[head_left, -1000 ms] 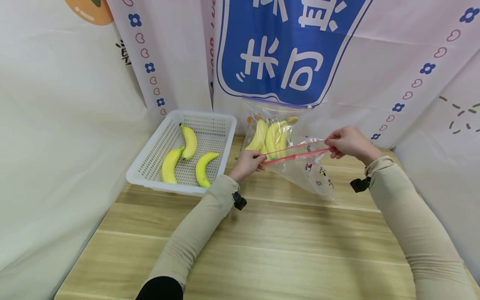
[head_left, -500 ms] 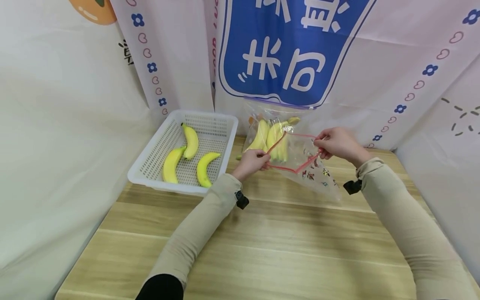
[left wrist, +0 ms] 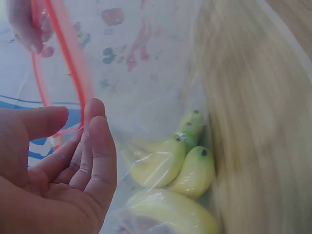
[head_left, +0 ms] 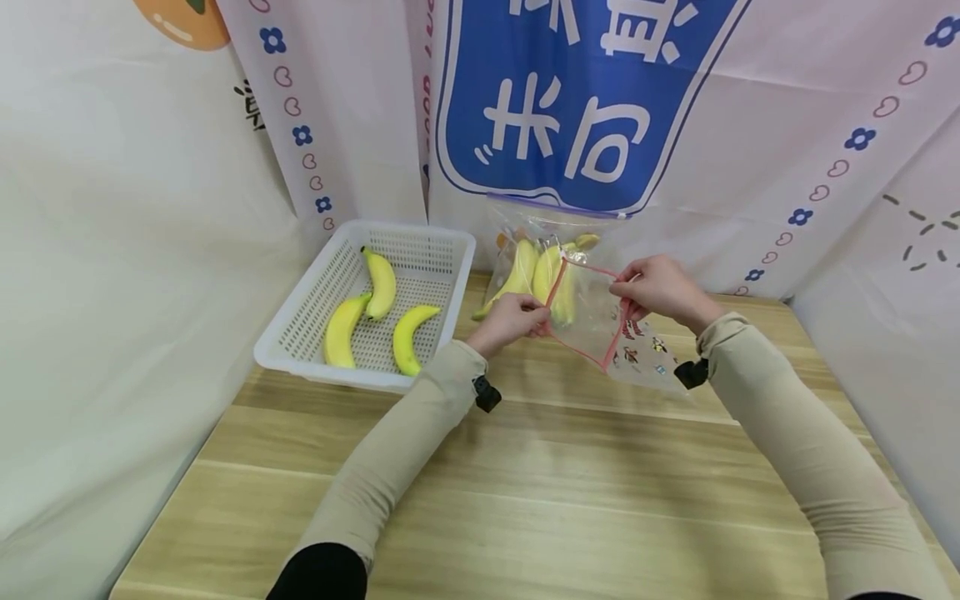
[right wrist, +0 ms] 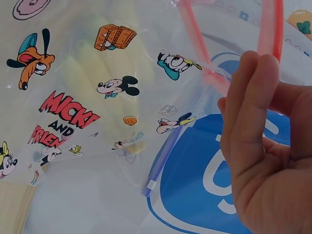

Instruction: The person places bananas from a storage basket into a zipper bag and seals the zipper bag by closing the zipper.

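Note:
A clear zip bag [head_left: 641, 358] with a red-edged mouth and printed cartoon figures hangs between both hands over the table. Its mouth is spread into a wide four-sided gap. My left hand [head_left: 512, 321] pinches the left side of the red rim. At the right side, my right hand [head_left: 663, 287] holds the rim between thumb and fingers. Through the clear film in the right wrist view, pale yellow shapes show behind the Mickey Mouse print [right wrist: 117, 87]. Behind it, a second clear bag [head_left: 517, 218] with a purple seal stands upright, holding several bananas [head_left: 519, 271].
A white perforated basket [head_left: 367, 379] stands left of my left hand with three bananas inside, one of them a curved banana [head_left: 407, 340] near its right wall. The wooden table [head_left: 525, 500] stretches toward me. A printed cloth [head_left: 360, 100] hangs behind the bags.
My right hand has moved left and my left hand slightly right, so they are closer together. The red mouth of the bag has widened from a narrow slit to a broad gap.

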